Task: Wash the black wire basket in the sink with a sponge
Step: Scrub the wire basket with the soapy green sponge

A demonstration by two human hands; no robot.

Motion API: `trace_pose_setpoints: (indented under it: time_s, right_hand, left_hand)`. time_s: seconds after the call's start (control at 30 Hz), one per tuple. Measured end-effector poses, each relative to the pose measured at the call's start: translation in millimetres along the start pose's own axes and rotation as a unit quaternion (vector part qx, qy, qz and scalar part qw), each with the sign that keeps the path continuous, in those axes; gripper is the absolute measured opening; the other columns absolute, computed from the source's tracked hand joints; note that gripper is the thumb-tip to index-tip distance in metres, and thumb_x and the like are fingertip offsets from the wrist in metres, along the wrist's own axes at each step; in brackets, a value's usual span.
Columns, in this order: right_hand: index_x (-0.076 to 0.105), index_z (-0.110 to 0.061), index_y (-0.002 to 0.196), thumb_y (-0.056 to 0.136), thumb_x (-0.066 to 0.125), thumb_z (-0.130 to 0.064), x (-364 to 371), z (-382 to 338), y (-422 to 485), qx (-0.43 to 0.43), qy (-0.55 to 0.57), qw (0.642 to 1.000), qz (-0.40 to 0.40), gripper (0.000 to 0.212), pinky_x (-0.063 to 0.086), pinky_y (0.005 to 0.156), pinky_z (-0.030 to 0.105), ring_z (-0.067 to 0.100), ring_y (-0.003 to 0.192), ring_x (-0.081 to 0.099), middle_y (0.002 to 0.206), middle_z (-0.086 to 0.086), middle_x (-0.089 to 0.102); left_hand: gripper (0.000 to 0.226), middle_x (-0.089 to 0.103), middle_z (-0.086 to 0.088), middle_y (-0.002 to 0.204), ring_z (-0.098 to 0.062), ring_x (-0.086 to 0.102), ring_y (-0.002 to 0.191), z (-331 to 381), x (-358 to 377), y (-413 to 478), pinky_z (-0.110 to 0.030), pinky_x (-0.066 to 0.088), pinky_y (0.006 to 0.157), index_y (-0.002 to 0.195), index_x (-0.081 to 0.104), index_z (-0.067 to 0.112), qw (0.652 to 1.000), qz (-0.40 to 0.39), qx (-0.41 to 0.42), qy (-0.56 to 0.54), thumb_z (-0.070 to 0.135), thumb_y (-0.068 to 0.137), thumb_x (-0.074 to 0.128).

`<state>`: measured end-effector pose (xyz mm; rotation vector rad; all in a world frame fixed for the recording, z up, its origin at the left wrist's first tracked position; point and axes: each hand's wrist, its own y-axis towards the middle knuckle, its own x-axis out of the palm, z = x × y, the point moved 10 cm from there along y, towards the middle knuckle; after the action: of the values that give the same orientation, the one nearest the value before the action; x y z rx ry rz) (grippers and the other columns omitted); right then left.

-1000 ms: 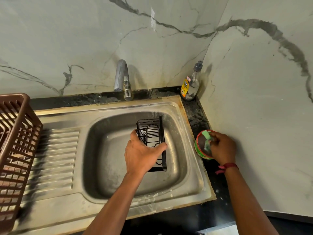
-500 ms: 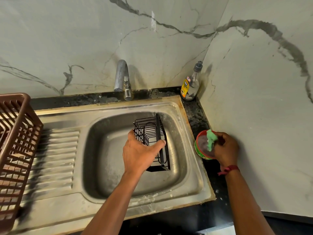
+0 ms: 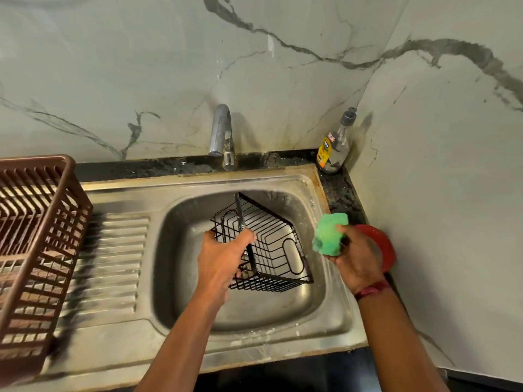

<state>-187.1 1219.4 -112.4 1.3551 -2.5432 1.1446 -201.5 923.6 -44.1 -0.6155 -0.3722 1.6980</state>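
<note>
Basket (image 3: 271,244): black wire, down in the sink (image 3: 181,278) bowl, tipped up on edge with its open side facing right.
Left hand (image 3: 220,258): fingers and thumb curled round the basket's near rim bar, holding it at that tilt.
Right hand (image 3: 356,258): closed round the green sponge (image 3: 329,234), thumb across it, over the sink's right rim and just in front of the red tub (image 3: 382,244).
Step, as I read it: bringing the sponge over to start scrubbing; sponge and basket are near but apart.
Doing it well: keep the left grip firm so the light frame cannot swing. Rub along the wires, since going across them may snag the sponge. Do the inside first, then turn the basket.
Tap (image 3: 222,134): no stream showing; I cannot tell whether the sponge is soapy.
</note>
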Motion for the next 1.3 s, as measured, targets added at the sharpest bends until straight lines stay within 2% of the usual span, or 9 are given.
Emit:
trace_pose_setpoints:
  time_s: [0.1, 0.2, 0.4, 0.67, 0.77, 0.93, 1.03, 1.17, 1.3]
  right_hand:
    - [0.063, -0.010, 0.092, 0.081, 0.062, -0.001, 25, 20, 11, -0.011, -0.144, 0.989, 0.031, 0.014, 0.054, 0.074, 0.045, 0.031, 0.086, 0.064, 0.099, 0.018, 0.066]
    - [0.066, -0.015, 0.081, 0.067, 0.072, -0.013, 31, 33, 24, -0.046, -0.274, 0.955, 0.101, 0.015, 0.059, 0.073, 0.047, 0.031, 0.080, 0.068, 0.088, 0.013, 0.071]
    - [0.062, -0.018, 0.074, 0.058, 0.068, -0.040, 31, 62, 59, -0.067, -0.369, 0.910, 0.174, 0.027, 0.059, 0.057, 0.045, 0.028, 0.063, 0.069, 0.072, 0.007, 0.070]
    - [0.057, -0.006, 0.093, 0.073, 0.071, -0.003, 79, 79, 65, 0.001, -0.325, 0.939, 0.114, 0.025, 0.060, 0.061, 0.046, 0.028, 0.065, 0.070, 0.086, 0.014, 0.066]
    - [0.057, -0.007, 0.085, 0.078, 0.066, 0.006, 91, 78, 55, 0.022, -0.300, 0.950, 0.081, 0.018, 0.061, 0.060, 0.039, 0.027, 0.066, 0.070, 0.086, 0.014, 0.065]
    - [0.055, -0.019, 0.088, 0.074, 0.071, 0.002, 98, 52, 41, -0.083, -0.323, 0.937, 0.105, 0.030, 0.060, 0.062, 0.041, 0.021, 0.066, 0.068, 0.082, 0.003, 0.062]
    - [0.052, -0.021, 0.075, 0.073, 0.068, 0.006, 103, 65, 33, -0.052, -0.354, 0.932, 0.061, 0.032, 0.060, 0.064, 0.044, 0.021, 0.066, 0.066, 0.075, 0.000, 0.059]
    - [0.056, -0.014, 0.086, 0.075, 0.068, 0.005, 99, 54, 30, -0.076, -0.304, 0.945, 0.090, 0.025, 0.058, 0.053, 0.033, 0.021, 0.058, 0.068, 0.078, 0.004, 0.063]
    - [0.054, -0.024, 0.080, 0.073, 0.072, -0.002, 103, 49, 22, -0.106, -0.334, 0.932, 0.095, 0.030, 0.060, 0.063, 0.043, 0.023, 0.067, 0.070, 0.077, 0.000, 0.064]
  left_hand:
    - [0.077, 0.065, 0.001, 0.108, -0.013, 0.063, 0.090, -12, -2, 3, -0.032, 0.053, 0.068, 0.141, 0.046, 0.013, 0.999, -0.020, -0.031, -0.039, 0.031, 0.073, 0.079]
    - [0.068, 0.061, 0.007, 0.100, -0.007, 0.059, 0.086, -17, -2, 2, -0.024, 0.042, 0.061, 0.139, 0.047, 0.011, 0.997, -0.028, -0.027, -0.059, 0.020, 0.079, 0.076]
    - [0.078, 0.062, 0.010, 0.107, -0.012, 0.060, 0.099, -26, -9, 1, -0.042, 0.053, 0.088, 0.124, 0.044, 0.026, 0.998, -0.009, -0.022, -0.057, 0.034, 0.055, 0.078]
    - [0.087, 0.066, -0.001, 0.112, -0.023, 0.065, 0.102, -31, -8, -3, -0.045, 0.056, 0.082, 0.127, 0.047, 0.021, 0.997, -0.021, -0.029, -0.063, 0.039, 0.046, 0.075]
    - [0.089, 0.067, -0.004, 0.111, -0.024, 0.068, 0.096, -31, -10, -3, -0.039, 0.054, 0.072, 0.133, 0.045, 0.021, 0.996, -0.018, -0.031, -0.085, 0.037, 0.051, 0.076]
    - [0.098, 0.071, -0.007, 0.099, -0.022, 0.069, 0.084, -23, -9, -4, -0.037, 0.053, 0.068, 0.135, 0.046, 0.017, 0.995, -0.030, -0.021, -0.093, 0.039, 0.043, 0.073]
    - [0.102, 0.069, -0.008, 0.110, -0.026, 0.068, 0.097, -21, -7, -6, -0.035, 0.051, 0.071, 0.134, 0.046, 0.015, 0.996, -0.029, -0.015, -0.077, 0.042, 0.039, 0.074]
    - [0.107, 0.068, -0.009, 0.101, -0.022, 0.068, 0.080, -24, -6, -7, -0.039, 0.053, 0.068, 0.137, 0.044, 0.013, 0.994, -0.035, -0.020, -0.105, 0.041, 0.038, 0.073]
    - [0.095, 0.070, -0.009, 0.097, -0.020, 0.067, 0.077, -25, -4, -7, -0.039, 0.054, 0.068, 0.133, 0.048, 0.013, 0.994, -0.039, -0.018, -0.103, 0.036, 0.044, 0.073]
